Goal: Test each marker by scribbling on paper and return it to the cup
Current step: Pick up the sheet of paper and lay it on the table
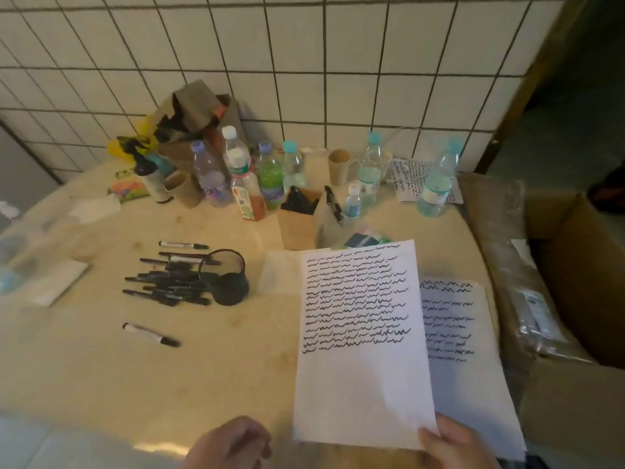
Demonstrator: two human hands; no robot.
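Two hands sat nearest: the right hand [453,446] pinched the scribbled paper [362,350] by its lower corner, probably to position it; the left hand [233,443] rested loosely curled, empty. Farther off, markers [169,282] spilled from the tipped black cup [230,282].

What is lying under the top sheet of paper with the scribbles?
Under the top sheet lies another scribbled sheet; only its right part shows. The right hand holds their lower corner. The covered part cannot be seen.
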